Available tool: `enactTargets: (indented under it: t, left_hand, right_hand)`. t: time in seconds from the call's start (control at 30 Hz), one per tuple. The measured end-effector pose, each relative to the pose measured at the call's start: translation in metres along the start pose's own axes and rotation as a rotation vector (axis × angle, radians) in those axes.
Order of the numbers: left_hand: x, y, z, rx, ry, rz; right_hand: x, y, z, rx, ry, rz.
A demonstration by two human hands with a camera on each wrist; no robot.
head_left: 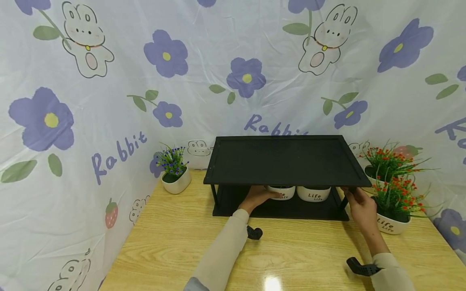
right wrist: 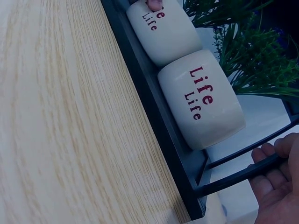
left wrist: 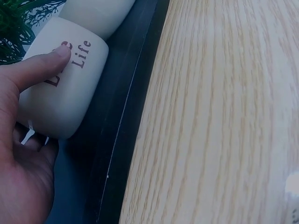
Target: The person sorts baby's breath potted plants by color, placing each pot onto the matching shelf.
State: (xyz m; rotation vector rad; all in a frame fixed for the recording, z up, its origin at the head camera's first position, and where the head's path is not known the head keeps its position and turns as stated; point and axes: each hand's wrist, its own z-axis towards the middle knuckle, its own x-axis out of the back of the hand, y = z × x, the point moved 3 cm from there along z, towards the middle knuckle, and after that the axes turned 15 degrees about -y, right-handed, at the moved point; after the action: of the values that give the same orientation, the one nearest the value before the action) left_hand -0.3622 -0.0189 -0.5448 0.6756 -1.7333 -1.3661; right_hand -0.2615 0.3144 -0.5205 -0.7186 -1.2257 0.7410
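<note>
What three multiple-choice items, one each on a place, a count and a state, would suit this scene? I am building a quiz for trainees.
1. Where is the left hand?
A. on the rack's top shelf
B. on the lower shelf, at a white pot
C. flat on the table

2. How many white pots stand on the lower shelf of the black rack?
A. one
B. two
C. four

3. What is the right hand doing?
A. holding the rack's right front post
B. lifting a red-flowered plant
C. lying open on the table

Key: 1 B, the left wrist view shows a finger on the pot's "Life" lettering; 2 B, two pots sit side by side; 3 A, its fingers curl round the post.
</note>
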Motion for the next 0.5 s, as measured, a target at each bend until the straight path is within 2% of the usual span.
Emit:
enactTargets:
  t: [0.23, 0.5]
  left_hand:
    - [-0.0005, 0.0012, -0.0009, -0.018, -0.004, 0.005]
    - [-0.0008, 0.0030, -0.0027, -0.009, -0.045, -0.009]
  right_hand:
    - [0.0007, 0.0009, 0.0002, 0.000, -0.015, 0.009]
    - [0.0009, -0.0002, -0.0006, -0.005, -0.021, 0.015]
